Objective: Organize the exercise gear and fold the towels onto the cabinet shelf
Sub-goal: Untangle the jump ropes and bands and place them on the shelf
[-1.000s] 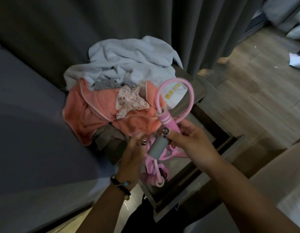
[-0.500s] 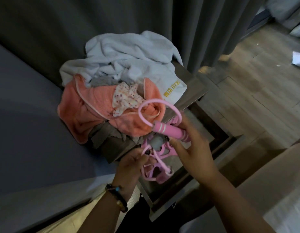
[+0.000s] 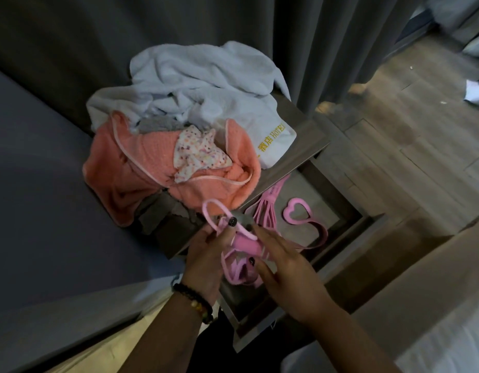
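Both hands clamp the pink jump rope (image 3: 241,244) together; left hand (image 3: 206,261) grips cord loop; right hand (image 3: 282,267) holds handle, long axis pointing up-left toward left fingers.

Small cabinet top (image 3: 305,146) w/ crumpled white hotel towel (image 3: 206,84), coral towel (image 3: 141,168) in front, open drawer (image 3: 337,235) below w/ pink resistance bands (image 3: 297,214), wood floor (image 3: 410,146) beside

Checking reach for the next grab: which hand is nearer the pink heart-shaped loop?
Right. The right hand sits just below-left of the pink heart-shaped loop; the left hand is farther left, beyond the right one.
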